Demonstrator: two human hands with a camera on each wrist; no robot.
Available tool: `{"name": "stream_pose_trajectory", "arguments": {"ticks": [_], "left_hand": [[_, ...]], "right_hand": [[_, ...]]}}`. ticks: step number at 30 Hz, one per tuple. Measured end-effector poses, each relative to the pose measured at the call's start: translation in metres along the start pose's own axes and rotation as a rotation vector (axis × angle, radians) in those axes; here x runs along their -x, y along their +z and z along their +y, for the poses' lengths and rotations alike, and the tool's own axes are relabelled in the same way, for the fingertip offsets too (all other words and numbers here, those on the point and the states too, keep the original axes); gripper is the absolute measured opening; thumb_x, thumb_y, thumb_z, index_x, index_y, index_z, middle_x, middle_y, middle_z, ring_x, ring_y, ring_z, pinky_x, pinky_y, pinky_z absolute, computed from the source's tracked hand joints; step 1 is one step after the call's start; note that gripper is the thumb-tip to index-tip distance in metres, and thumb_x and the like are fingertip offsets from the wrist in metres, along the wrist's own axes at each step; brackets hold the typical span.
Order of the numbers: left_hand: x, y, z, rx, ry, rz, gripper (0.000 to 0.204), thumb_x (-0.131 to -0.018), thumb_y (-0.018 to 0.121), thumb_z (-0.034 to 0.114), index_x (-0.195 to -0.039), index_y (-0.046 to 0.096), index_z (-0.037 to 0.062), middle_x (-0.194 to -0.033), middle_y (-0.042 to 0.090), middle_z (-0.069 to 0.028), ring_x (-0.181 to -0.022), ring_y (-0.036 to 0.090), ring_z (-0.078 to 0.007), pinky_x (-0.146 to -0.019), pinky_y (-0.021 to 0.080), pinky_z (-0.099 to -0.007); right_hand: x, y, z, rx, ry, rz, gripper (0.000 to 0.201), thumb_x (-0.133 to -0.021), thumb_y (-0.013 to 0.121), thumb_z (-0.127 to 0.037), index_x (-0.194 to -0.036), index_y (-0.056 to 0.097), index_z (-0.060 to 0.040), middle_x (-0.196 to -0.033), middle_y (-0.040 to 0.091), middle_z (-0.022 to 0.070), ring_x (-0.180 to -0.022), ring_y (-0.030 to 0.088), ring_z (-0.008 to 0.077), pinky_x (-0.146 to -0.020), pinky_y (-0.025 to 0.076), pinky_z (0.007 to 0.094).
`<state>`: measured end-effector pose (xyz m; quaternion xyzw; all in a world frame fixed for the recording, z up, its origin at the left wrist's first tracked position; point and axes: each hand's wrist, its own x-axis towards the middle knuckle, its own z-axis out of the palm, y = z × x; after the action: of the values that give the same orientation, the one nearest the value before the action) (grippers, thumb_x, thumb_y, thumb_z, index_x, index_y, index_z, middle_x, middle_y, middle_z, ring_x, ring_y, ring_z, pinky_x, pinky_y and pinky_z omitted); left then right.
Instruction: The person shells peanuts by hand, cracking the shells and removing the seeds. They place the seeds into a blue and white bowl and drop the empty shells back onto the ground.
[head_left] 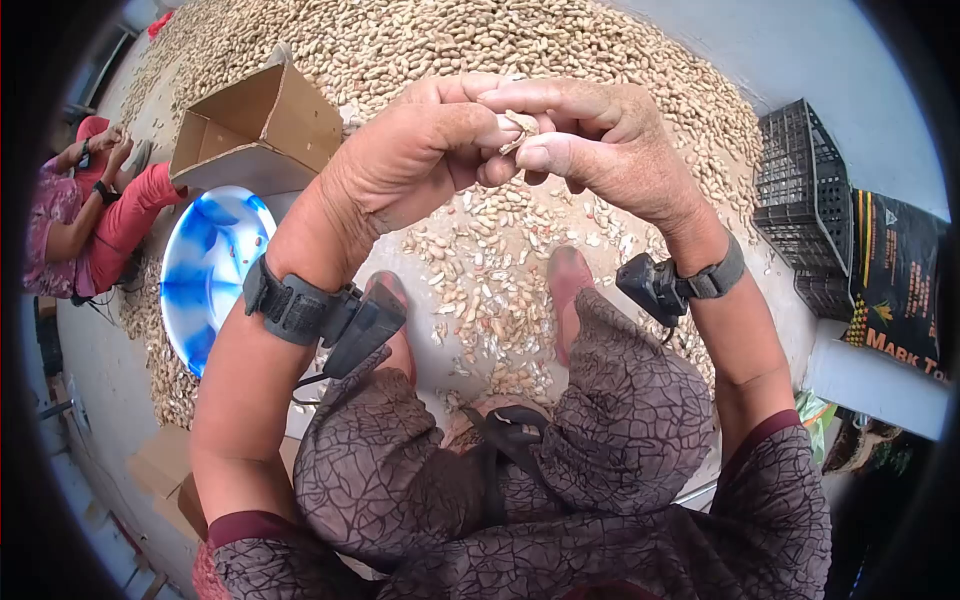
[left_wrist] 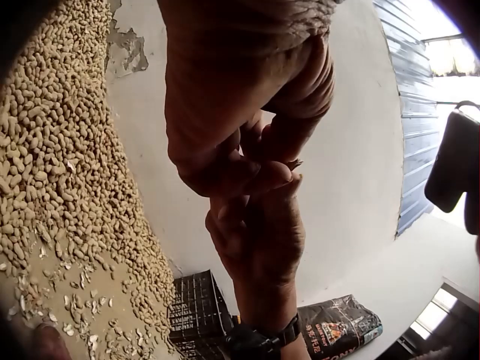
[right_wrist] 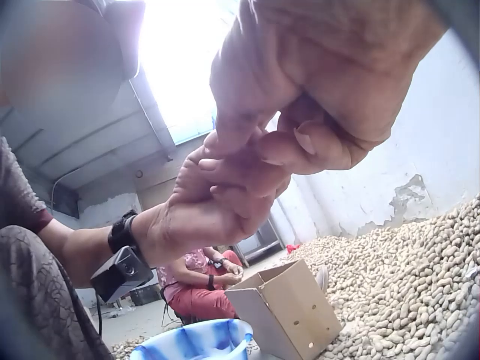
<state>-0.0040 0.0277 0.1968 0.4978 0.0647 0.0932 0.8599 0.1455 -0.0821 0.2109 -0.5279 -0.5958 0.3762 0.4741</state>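
In the head view, a peanut (head_left: 518,130) with a pale, cracked-looking shell is held up between the two hands. The left hand (head_left: 420,145) pinches it at its left side with curled fingers and thumb. From the other side, the right hand (head_left: 625,150) holds the shell, thumb tip at its lower edge and forefinger reaching over toward the left fingers. Both wrist views show the fingertips of the left hand (left_wrist: 240,97) and right hand (right_wrist: 330,82) meeting closely, with the peanut mostly hidden behind them.
A large heap of peanuts (head_left: 480,45) spreads ahead, with loose shells (head_left: 490,300) between the feet. At left are a blue-and-white basin (head_left: 178,270), a cardboard box (head_left: 305,125) and another seated person (head_left: 75,215). A black crate (head_left: 800,190) and a printed black sack (head_left: 900,270) stand right.
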Motion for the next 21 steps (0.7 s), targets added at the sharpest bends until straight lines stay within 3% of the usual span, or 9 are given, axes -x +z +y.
{"name": "stream_pose_trajectory", "arguments": {"ticks": [4,12,17,20,21], "left_hand": [[-0.004,-0.037,-0.033,0.112,-0.046,0.029,0.031,-0.075,0.055,0.012,-0.102,0.052,-0.0036,-0.086,0.055,-0.0060,-0.070,0.052,-0.0093,-0.061,0.043,-0.0209],[0.015,-0.070,-0.094,0.309,-0.194,0.190,0.035,-0.071,0.046,0.004,-0.104,0.050,-0.0043,-0.089,0.055,-0.0065,-0.071,0.050,-0.0100,-0.061,0.042,-0.0216],[0.028,-0.084,-0.114,0.460,-0.284,0.219,0.033,-0.077,0.047,0.007,-0.107,0.049,-0.0027,-0.092,0.054,-0.0070,-0.076,0.050,-0.0111,-0.060,0.043,-0.0238],[0.034,-0.092,-0.121,0.401,-0.301,0.213,0.031,-0.080,0.049,0.012,-0.107,0.050,-0.0022,-0.093,0.055,-0.0072,-0.076,0.052,-0.0116,-0.062,0.043,-0.0237],[0.035,-0.094,-0.124,0.400,-0.303,0.217,0.031,-0.080,0.049,0.012,-0.107,0.050,-0.0022,-0.093,0.055,-0.0072,-0.076,0.052,-0.0116,-0.062,0.043,-0.0237]], "right_hand": [[-0.017,0.009,0.042,-0.152,0.123,-0.101,0.028,-0.074,0.063,-0.005,-0.101,0.063,-0.0058,-0.078,0.065,0.0041,-0.061,0.055,0.0039,-0.053,0.044,0.0185],[-0.017,0.040,0.104,-0.146,0.376,-0.187,0.024,-0.075,0.062,-0.009,-0.099,0.064,-0.0068,-0.068,0.058,-0.0018,-0.058,0.049,0.0032,-0.053,0.042,0.0179],[-0.006,0.058,0.134,-0.270,0.325,-0.163,0.024,-0.075,0.063,-0.009,-0.098,0.064,-0.0056,-0.066,0.058,-0.0018,-0.057,0.048,0.0033,-0.053,0.041,0.0176],[-0.006,0.060,0.132,-0.104,0.366,-0.206,0.023,-0.074,0.063,-0.009,-0.097,0.064,-0.0040,-0.067,0.060,-0.0006,-0.057,0.048,0.0041,-0.053,0.042,0.0181],[-0.003,0.063,0.138,-0.073,0.295,-0.159,0.023,-0.074,0.063,-0.010,-0.097,0.064,-0.0037,-0.067,0.060,0.0009,-0.056,0.048,0.0043,-0.054,0.042,0.0185]]}}
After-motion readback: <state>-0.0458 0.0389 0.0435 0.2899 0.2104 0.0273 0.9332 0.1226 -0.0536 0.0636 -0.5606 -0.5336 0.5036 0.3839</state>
